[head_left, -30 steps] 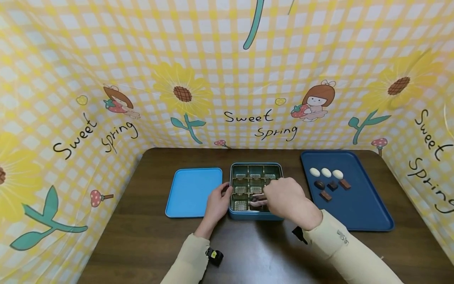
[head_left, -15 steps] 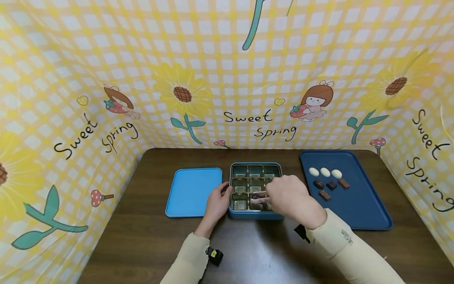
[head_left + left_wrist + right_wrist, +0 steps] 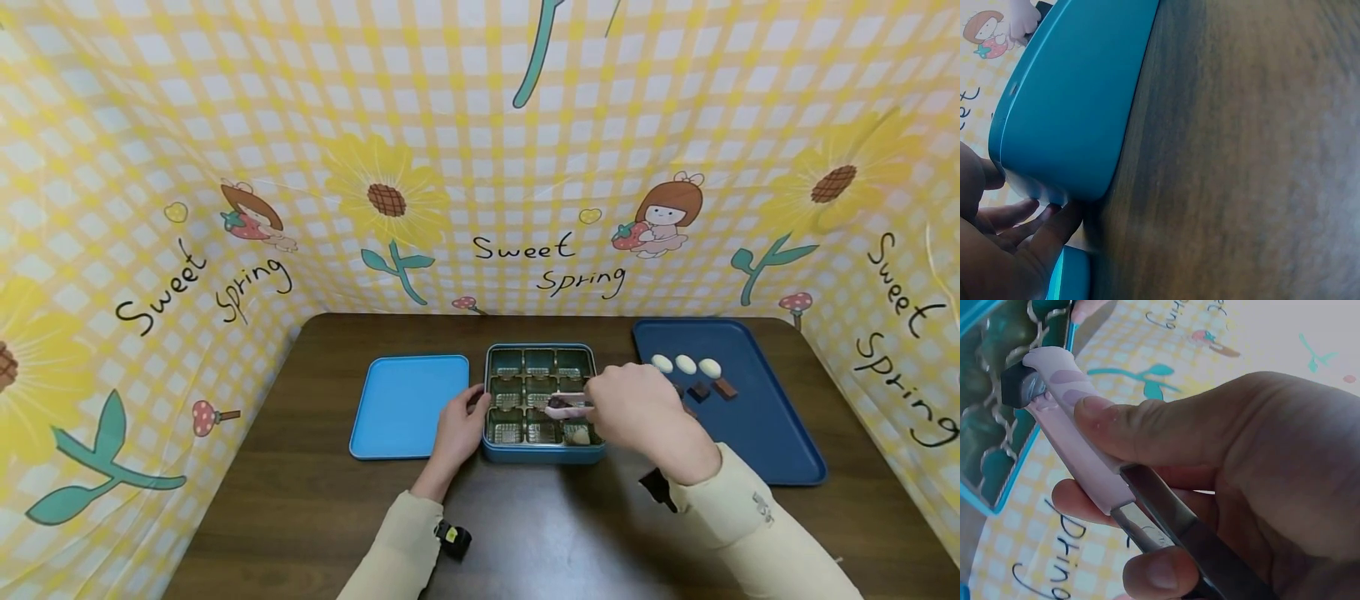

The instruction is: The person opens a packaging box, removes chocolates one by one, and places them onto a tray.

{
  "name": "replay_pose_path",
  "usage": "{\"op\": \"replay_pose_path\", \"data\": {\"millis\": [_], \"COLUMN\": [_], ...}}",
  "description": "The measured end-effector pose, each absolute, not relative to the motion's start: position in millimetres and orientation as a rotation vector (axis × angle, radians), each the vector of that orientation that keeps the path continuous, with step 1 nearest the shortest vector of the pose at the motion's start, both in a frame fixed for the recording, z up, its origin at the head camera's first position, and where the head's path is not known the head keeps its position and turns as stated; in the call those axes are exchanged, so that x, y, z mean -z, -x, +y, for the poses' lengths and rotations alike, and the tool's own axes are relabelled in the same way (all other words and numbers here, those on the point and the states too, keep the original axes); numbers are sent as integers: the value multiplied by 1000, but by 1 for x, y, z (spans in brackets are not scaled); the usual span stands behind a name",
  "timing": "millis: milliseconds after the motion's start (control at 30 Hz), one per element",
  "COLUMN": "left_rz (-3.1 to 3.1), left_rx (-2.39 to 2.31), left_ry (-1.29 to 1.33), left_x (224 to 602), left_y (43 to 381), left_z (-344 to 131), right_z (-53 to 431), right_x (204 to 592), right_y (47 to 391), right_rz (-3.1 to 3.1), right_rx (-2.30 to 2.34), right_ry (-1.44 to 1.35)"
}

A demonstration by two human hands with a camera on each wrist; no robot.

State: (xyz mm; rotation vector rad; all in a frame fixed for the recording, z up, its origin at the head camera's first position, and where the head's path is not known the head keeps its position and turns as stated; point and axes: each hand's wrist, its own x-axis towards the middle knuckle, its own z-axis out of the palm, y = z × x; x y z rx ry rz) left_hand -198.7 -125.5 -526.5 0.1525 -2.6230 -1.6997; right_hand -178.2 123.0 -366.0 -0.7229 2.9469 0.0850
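Note:
My left hand [image 3: 462, 423] rests its fingers against the left wall of a blue box [image 3: 543, 456] with a gold-toned insert of several compartments. In the left wrist view, the fingertips touch the box's rounded end. My right hand [image 3: 637, 412] grips small tongs [image 3: 1079, 425] with metal arms and pink tips. Pinched between those tips is a dark chocolate [image 3: 1016, 386], held over the box's middle compartments in the head view. A pale, rounded piece [image 3: 579, 435] lies in the front right compartment.
A light blue lid [image 3: 411, 408] lies left of the box. On the right, a dark blue tray [image 3: 765, 442] carries white oval candies [image 3: 686, 364] and several brown pieces [image 3: 725, 388], partly hidden by the right hand. Patterned cloth [image 3: 450, 167] walls the table [image 3: 300, 517] in.
The right hand with the tongs has moved from the front middle compartment back and to the right, with the dark chocolate between the tips. The left hand has stayed in place.

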Motion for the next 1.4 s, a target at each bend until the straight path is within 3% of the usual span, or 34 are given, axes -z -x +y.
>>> {"op": "replay_pose_path", "data": {"millis": [800,1400], "left_rz": [-2618,-2623], "left_rx": [1699,1698], "left_ry": [-159,-155], "left_x": [527,525], "left_y": [197,198], "left_z": [-125,-126], "right_z": [185,286], "right_x": [353,355], "right_y": [182,187], "right_rz": [2990,2930], "right_rx": [-18,120], "right_ry": [452,138]}}
